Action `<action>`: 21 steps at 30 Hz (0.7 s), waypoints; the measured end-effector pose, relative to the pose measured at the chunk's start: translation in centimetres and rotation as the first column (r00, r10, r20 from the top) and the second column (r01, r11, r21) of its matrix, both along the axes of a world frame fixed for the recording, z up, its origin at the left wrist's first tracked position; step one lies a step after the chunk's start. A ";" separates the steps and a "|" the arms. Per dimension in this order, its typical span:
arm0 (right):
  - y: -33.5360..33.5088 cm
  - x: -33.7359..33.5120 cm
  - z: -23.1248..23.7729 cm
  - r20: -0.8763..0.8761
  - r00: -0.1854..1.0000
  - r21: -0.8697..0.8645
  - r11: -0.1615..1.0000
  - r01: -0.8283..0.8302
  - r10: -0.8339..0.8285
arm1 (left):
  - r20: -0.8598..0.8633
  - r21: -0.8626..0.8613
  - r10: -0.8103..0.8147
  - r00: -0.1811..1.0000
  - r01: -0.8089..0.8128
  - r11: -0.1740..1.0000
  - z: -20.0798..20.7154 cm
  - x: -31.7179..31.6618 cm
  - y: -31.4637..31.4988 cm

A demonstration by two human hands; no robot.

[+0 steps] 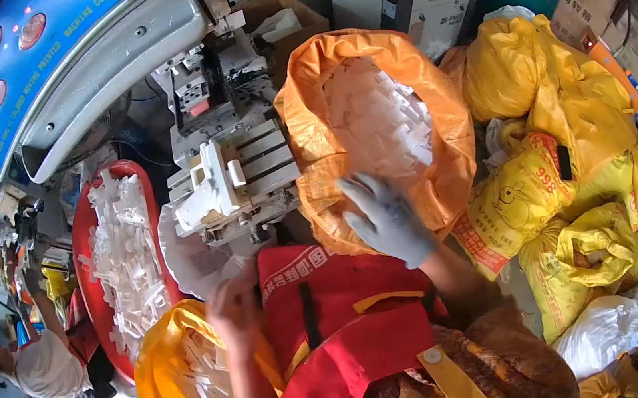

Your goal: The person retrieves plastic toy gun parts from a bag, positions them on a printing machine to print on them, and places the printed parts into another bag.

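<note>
My right hand [388, 220] wears a pale grey glove. Its fingers are apart with nothing seen between them, over the near rim of a large orange woven sack [449, 113]. White flat plastic pieces [380, 110] fill that sack. My left hand [234, 297] is bare and smeared by motion beside the red apron [341, 309], so its fingers cannot be made out. In front of it, a white plastic part shaped like a toy gun [209, 188] lies on the slotted metal bed [266, 162] of a printing machine. Neither hand touches that part.
The machine's blue housing [20, 69] overhangs the upper left. A red tub [93, 309] of translucent plastic parts stands left, near an orange-yellow bag [158, 381] of white pieces. Yellow sacks [524, 196] crowd the right. A grey cabinet [423, 12] stands behind. Another person [47, 367] works far left.
</note>
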State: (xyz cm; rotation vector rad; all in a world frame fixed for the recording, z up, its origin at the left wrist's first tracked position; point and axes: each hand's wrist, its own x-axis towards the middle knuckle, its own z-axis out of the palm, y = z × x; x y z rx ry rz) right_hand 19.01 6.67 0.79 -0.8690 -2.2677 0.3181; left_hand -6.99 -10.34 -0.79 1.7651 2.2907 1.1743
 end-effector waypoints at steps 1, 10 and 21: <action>-1.0 1.4 -0.9 0.107 0.991 -0.153 0.984 0.090 -0.074 | 0.012 0.111 -0.162 0.987 0.160 0.981 0.3 2.2 2.5; 6.3 6.5 -2.1 -0.041 0.997 -0.130 0.990 0.056 -0.062 | -0.345 -0.179 -0.655 0.672 0.638 0.749 -0.2 12.8 12.3; 13.2 5.0 0.5 -0.290 0.909 -0.372 0.911 0.180 -0.298 | 0.041 -0.201 -0.505 0.862 0.502 0.841 -0.6 10.6 11.7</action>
